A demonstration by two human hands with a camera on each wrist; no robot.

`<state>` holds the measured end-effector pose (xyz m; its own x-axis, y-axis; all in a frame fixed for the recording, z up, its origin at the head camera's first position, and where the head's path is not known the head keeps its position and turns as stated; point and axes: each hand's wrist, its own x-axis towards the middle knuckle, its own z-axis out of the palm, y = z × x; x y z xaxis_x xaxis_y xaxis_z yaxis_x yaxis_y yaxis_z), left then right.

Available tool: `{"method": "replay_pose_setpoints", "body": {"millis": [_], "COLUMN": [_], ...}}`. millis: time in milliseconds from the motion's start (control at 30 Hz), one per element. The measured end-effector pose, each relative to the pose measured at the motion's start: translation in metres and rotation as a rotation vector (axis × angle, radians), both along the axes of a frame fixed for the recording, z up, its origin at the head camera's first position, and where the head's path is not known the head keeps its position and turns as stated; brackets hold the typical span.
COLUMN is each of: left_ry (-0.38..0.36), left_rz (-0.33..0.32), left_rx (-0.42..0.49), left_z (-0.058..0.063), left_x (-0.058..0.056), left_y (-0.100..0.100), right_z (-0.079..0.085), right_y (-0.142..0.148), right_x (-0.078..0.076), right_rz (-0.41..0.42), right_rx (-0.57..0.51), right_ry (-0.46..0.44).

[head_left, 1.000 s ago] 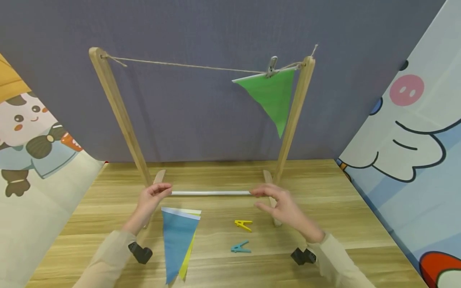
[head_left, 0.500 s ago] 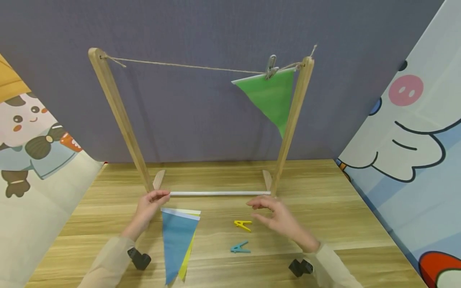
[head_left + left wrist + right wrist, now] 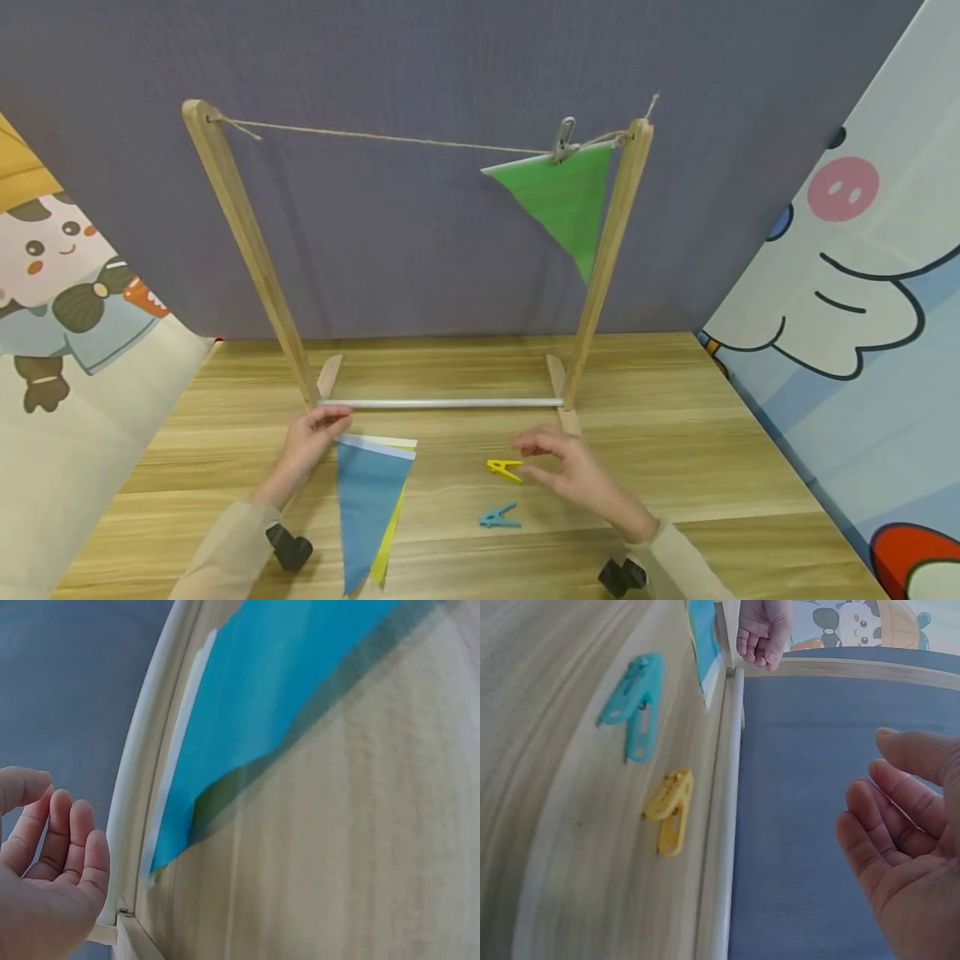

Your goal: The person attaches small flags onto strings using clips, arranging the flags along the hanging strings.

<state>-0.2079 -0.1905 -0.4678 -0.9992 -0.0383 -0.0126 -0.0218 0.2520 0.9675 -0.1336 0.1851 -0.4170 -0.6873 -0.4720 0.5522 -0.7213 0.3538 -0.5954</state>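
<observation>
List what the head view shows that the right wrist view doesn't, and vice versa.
Head only: green triangular fabric flag, silver metal clip, thin brown twine.
Right wrist only: the palm of the right hand.
Both: parts of both hands, including the left hand; yellow plastic clothespin, blue plastic clothespin, white round rod, blue triangular flag (cropped at the wrist).

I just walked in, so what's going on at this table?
Someone's left hand hovers, empty, by the left end of the white bar and the top of the blue pennant, which overlaps a yellow pennant. The right hand, also empty, is beside the yellow clip; a teal clip lies nearby. Behind, a metal clip holds the green pennant on the string between two wooden posts.
</observation>
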Motion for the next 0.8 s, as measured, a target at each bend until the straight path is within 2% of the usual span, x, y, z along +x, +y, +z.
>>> {"method": "replay_pose_setpoints", "body": {"millis": [233,300,533,800], "left_ry": [0.135,0.171,0.246,0.354], "left_rz": [-0.047,-0.051,-0.059,-0.094], "left_rx": [-0.112,-0.141,-0.243,-0.476], "left_z": [-0.011,-0.013,-0.015,-0.017], "left_x": [0.001,0.002,0.002,0.004], "left_y": [0.001,0.002,0.0,-0.002], "right_z": [0.015,0.01,-0.028,-0.043], "right_y": [-0.008,-0.007,0.003,0.004], "right_x": [0.014,0.014,0.011,0.014], "right_rz": [0.015,0.016,0.054,0.086], "right_rx": [0.008,0.018,0.05,0.098], "right_ry": [-0.045,-0.054,-0.15,-0.158]}}
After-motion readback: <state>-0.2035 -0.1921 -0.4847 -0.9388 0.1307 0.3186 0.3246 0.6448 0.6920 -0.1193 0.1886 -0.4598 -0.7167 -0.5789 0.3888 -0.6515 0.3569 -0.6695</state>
